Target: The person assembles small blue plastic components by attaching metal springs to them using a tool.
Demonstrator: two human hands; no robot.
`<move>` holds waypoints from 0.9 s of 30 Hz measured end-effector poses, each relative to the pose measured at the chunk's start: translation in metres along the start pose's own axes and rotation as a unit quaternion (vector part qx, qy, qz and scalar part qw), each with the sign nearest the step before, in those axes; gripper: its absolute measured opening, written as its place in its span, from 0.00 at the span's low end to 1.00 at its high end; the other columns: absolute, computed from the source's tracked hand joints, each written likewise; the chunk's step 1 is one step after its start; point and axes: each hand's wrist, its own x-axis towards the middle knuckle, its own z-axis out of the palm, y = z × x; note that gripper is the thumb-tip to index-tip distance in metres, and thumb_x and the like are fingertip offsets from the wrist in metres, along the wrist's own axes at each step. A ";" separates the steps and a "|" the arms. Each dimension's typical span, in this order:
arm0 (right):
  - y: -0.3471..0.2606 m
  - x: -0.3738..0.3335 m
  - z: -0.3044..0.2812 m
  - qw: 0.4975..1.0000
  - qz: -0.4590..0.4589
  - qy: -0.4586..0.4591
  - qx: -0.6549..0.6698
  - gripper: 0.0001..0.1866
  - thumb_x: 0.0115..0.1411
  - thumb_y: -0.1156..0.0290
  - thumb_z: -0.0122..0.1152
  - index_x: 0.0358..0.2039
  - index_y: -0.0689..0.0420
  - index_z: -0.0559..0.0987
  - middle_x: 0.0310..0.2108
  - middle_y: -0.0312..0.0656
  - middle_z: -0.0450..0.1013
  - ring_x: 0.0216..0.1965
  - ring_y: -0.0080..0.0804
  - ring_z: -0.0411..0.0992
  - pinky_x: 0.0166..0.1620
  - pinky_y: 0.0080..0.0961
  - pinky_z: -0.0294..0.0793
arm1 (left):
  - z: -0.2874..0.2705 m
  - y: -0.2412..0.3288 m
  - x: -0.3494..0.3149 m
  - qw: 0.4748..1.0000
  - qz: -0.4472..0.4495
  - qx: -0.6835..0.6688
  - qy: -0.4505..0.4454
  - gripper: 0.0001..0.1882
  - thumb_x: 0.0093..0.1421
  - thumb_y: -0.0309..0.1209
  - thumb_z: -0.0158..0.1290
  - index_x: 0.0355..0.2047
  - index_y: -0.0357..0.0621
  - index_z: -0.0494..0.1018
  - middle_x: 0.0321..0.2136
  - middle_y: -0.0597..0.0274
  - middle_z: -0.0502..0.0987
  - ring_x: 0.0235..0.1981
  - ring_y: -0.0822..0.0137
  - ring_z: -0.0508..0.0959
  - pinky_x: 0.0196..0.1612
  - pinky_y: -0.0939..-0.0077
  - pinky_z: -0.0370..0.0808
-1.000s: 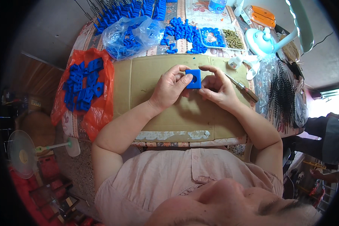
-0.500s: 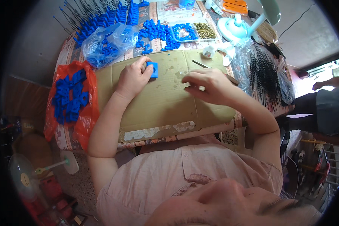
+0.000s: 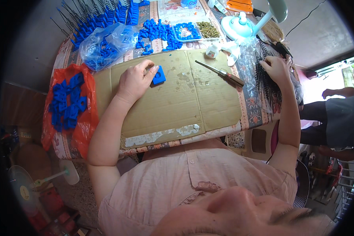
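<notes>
With thumb and bent fingers, my left hand (image 3: 134, 80) grips a blue square plastic block (image 3: 158, 75) with a round recess, on the brown cardboard sheet (image 3: 165, 106). At the far right, my right hand (image 3: 277, 70) is over a pile of thin black coiled wires (image 3: 266, 78) by clear plastic. Its fingers are curled together; what lies between them is hidden. Between my hands, a screwdriver with a brown handle (image 3: 233, 79) lies on the right part of the cardboard. A small white bottle (image 3: 212, 51) stands beyond it.
To the left, a red plastic bag (image 3: 92, 114) holds blue blocks. Beyond the cardboard are a clear bag (image 3: 106, 47), loose blue pieces (image 3: 157, 33), a tray of brass-coloured pins (image 3: 208, 30) and a pale lamp (image 3: 240, 26). Blue assemblies with coiled rods (image 3: 98, 23) stand far left. Another person (image 3: 342, 114) is at right.
My right hand has moved right, from above the cardboard to the black wires, uncovering the screwdriver. My left hand stays at the blue block, which now sits slightly turned.
</notes>
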 end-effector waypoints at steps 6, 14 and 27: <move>-0.007 0.002 0.007 0.995 0.065 -0.043 -0.060 0.21 0.48 0.53 0.55 0.28 0.60 0.80 0.29 0.53 0.75 0.35 0.49 0.74 0.41 0.39 0.71 | -0.003 0.005 0.000 1.000 -0.014 -0.002 -0.015 0.19 0.59 0.48 0.48 0.37 0.45 0.74 0.23 0.52 0.78 0.28 0.52 0.79 0.32 0.61 0.73; -0.010 -0.032 -0.030 0.997 0.045 0.005 -0.056 0.17 0.46 0.58 0.56 0.22 0.62 0.76 0.24 0.52 0.73 0.28 0.50 0.72 0.35 0.41 0.69 | 0.000 0.000 0.000 1.000 0.004 -0.003 0.005 0.19 0.60 0.48 0.47 0.37 0.46 0.74 0.23 0.53 0.78 0.27 0.52 0.79 0.31 0.61 0.73; -0.109 -0.048 -0.042 0.901 -0.215 -0.242 0.289 0.08 0.53 0.71 0.60 0.25 0.64 0.75 0.17 0.36 0.68 0.21 0.19 0.64 0.25 0.21 0.64 | -0.002 0.025 -0.010 0.907 0.309 0.000 0.288 0.11 0.52 0.30 0.58 0.37 0.47 0.75 0.33 0.60 0.75 0.33 0.60 0.75 0.33 0.68 0.74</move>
